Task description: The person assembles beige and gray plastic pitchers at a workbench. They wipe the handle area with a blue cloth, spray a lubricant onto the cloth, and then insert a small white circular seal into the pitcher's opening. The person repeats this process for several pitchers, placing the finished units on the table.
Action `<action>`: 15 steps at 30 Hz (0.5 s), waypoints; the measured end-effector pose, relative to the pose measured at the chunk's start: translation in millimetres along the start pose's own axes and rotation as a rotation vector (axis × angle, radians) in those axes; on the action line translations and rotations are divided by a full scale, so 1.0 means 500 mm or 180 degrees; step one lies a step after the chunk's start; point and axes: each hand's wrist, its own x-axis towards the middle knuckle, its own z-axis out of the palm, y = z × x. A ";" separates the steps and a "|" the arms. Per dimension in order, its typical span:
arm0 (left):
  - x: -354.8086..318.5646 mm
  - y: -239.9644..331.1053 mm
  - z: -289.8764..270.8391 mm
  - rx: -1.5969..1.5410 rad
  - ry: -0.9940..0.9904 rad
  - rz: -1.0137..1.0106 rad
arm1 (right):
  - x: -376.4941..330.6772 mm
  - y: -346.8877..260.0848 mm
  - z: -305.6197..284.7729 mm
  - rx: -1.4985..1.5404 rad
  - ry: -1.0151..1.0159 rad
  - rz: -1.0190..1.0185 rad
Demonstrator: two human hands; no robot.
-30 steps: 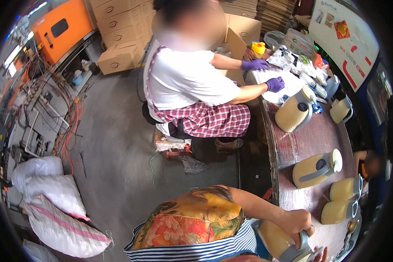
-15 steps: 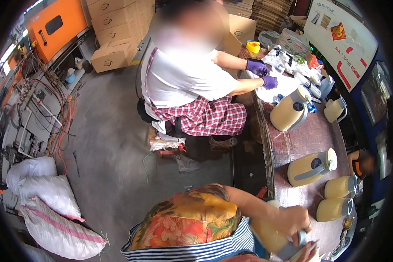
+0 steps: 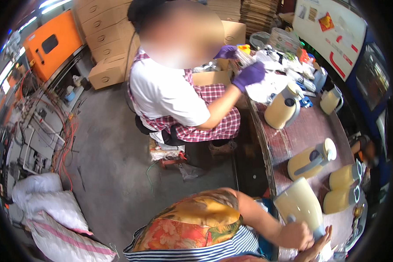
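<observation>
Glossy cream jug (image 3: 304, 201) with grey collar and handle tilts over the brown counter's (image 3: 310, 132) near end; the left hand (image 3: 295, 236) clenches its handle, the right hand (image 3: 317, 249) meets its collar, grip unclear. Beyond, a similar cream jug (image 3: 303, 162) stands farther along.

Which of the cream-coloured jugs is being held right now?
The cream-and-grey jug at the near end of the table: the person's left hand and right hand are on it, its base tipped up. The other cream jugs rest untouched.
</observation>
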 end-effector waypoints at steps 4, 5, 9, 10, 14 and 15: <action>0.101 -0.172 -0.171 -0.2375 -0.1329 0.0247 | -0.133 -0.152 -0.004 -0.1606 -0.1536 -0.1762; 0.099 -0.189 -0.189 -0.2756 -0.1552 -0.0105 | -0.138 -0.189 -0.012 -0.1459 -0.2123 -0.1989; 0.089 -0.199 -0.179 -0.3374 -0.2749 -0.0328 | -0.137 -0.268 0.061 -0.1489 -0.3191 -0.3681; 0.089 -0.208 -0.165 -0.3355 -0.2692 -0.0080 | -0.140 -0.262 0.064 -0.1453 -0.3371 -0.3798; 0.097 -0.207 -0.132 -0.3492 -0.2949 -0.0582 | -0.134 -0.214 0.012 -0.1742 -0.2623 -0.4221; 0.095 -0.195 -0.120 -0.3323 -0.2902 -0.0597 | -0.140 -0.199 0.006 -0.1884 -0.2399 -0.4316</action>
